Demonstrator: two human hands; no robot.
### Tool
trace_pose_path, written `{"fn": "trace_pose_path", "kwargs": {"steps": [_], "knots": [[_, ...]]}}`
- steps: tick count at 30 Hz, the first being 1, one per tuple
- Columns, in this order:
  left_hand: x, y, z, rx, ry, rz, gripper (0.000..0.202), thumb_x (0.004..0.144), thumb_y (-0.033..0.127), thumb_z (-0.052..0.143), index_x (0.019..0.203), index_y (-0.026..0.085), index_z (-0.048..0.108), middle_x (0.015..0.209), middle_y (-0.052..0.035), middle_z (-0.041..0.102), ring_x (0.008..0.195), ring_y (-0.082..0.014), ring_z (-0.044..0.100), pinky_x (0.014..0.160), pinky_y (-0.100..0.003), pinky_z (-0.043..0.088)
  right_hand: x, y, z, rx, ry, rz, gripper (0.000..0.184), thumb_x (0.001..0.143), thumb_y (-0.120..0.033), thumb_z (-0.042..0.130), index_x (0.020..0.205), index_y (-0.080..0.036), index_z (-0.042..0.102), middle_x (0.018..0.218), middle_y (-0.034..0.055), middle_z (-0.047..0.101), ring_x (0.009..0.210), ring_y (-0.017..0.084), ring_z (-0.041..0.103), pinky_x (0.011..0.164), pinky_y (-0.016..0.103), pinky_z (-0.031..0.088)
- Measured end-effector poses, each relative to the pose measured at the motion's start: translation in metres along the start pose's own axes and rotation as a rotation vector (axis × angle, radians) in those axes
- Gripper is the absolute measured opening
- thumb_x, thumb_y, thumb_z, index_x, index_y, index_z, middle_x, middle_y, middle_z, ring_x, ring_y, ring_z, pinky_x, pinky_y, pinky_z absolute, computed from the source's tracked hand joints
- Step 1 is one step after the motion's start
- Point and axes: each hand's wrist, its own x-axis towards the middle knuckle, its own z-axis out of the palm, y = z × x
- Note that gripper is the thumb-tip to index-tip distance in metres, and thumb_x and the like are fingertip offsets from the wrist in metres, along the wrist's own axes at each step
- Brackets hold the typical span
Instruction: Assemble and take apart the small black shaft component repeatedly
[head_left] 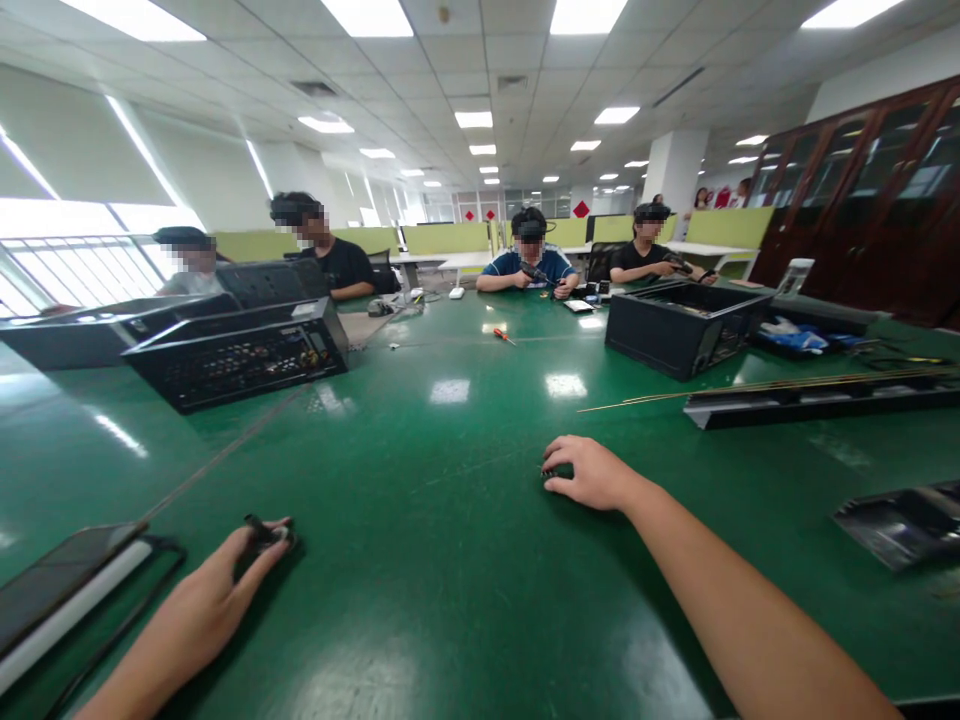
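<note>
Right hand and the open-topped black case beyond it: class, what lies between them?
In the head view, ends of thin yellowish rods stretch over the green tabletop between the right hand and black case.

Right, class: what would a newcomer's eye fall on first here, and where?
First, the glossy green table across the foreground. The left hand holds a dark object at lower left, the right hand a dark piece right of centre. Farther back, a black case stands right, a metal-sided case left.

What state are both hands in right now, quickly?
Left hand: closed, holding a small dark part.
Right hand: closed on a small black piece, low over the green table.
</note>
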Motion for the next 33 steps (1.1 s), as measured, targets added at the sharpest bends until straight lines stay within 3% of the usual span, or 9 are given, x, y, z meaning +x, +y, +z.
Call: {"fn": "trace_pose_path", "kwargs": {"steps": [4,8,9,11,14,17,20,28,33], "knots": [[-0.009,0.003,-0.006,0.08,0.156,-0.047,0.06,0.078,0.07,0.055,0.12,0.027,0.056,0.126,-0.006,0.07,0.121,-0.0357,0.063,0.105,-0.052,0.048,0.002,0.002,0.002,0.022,0.002,0.022,0.019,0.079,-0.032,0.079,0.093,-0.02,0.078,0.111,0.0082,0.071,0.104,0.024,0.065,0.095,0.039,0.049],[-0.011,0.058,-0.007,0.069,0.495,0.147,0.059,0.078,0.069,0.057,0.11,0.021,0.065,0.12,-0.0125,0.068,0.114,-0.035,0.063,0.104,-0.05,0.047,0.005,-0.002,0.009,0.066,0.047,0.014,0.02,0.072,-0.031,0.085,0.088,-0.021,0.077,0.109,0.0066,0.071,0.104,0.023,0.065,0.095,0.037,0.049],[-0.01,0.079,-0.003,-0.005,0.462,0.23,0.051,0.078,0.067,0.06,0.098,0.022,0.069,0.109,-0.0096,0.072,0.105,-0.0315,0.067,0.1,-0.046,0.049,0.006,-0.006,0.012,0.08,0.069,0.013,0.02,0.071,-0.031,0.086,0.087,-0.021,0.076,0.109,0.006,0.071,0.104,0.023,0.065,0.094,0.036,0.049],[-0.006,0.126,0.016,-0.178,0.137,0.316,0.038,0.077,0.061,0.067,0.082,0.023,0.075,0.089,-0.0045,0.076,0.085,-0.0253,0.07,0.084,-0.036,0.054,0.007,-0.014,0.018,0.085,0.135,0.032,0.021,0.07,-0.031,0.087,0.086,-0.021,0.076,0.108,0.0049,0.071,0.102,0.022,0.065,0.093,0.036,0.049],[0.004,0.194,0.06,-0.415,-0.223,0.26,0.032,0.076,0.052,0.071,0.082,0.022,0.08,0.083,-0.0049,0.079,0.077,-0.0237,0.07,0.074,-0.032,0.052,0.008,-0.028,0.025,0.063,0.267,0.072,0.022,0.071,-0.028,0.086,0.09,-0.021,0.075,0.105,0.0044,0.072,0.101,0.022,0.064,0.093,0.036,0.049],[0.011,0.235,0.101,-0.609,-0.347,0.183,0.029,0.07,0.047,0.077,0.078,0.02,0.082,0.08,-0.0059,0.08,0.077,-0.025,0.071,0.073,-0.032,0.05,0.008,-0.035,0.027,0.033,0.309,0.065,0.015,0.075,-0.025,0.081,0.089,-0.022,0.076,0.105,0.0045,0.072,0.101,0.022,0.063,0.092,0.037,0.049],[0.013,0.246,0.119,-0.685,-0.333,0.115,0.03,0.07,0.045,0.076,0.079,0.017,0.082,0.078,-0.0076,0.08,0.078,-0.0266,0.072,0.072,-0.032,0.05,0.009,-0.037,0.026,0.027,0.344,0.071,0.01,0.077,-0.021,0.076,0.087,-0.022,0.076,0.104,0.0048,0.073,0.1,0.022,0.063,0.091,0.037,0.049],[0.005,0.239,0.122,-0.748,-0.363,0.083,0.036,0.072,0.046,0.074,0.089,0.016,0.081,0.083,-0.0063,0.08,0.078,-0.0242,0.071,0.072,-0.03,0.052,0.009,-0.05,0.031,0.055,0.384,0.005,0.014,0.074,-0.012,0.072,0.085,-0.022,0.073,0.099,0.004,0.074,0.097,0.022,0.063,0.089,0.036,0.05],[0.005,0.231,0.096,-0.692,-0.295,0.174,0.034,0.077,0.047,0.069,0.091,0.018,0.08,0.087,-0.0057,0.08,0.081,-0.0242,0.072,0.075,-0.032,0.054,0.007,-0.05,0.027,0.04,0.348,-0.045,0.031,0.072,-0.029,0.081,0.101,-0.022,0.073,0.111,0.0064,0.072,0.105,0.023,0.063,0.096,0.039,0.048]]}}
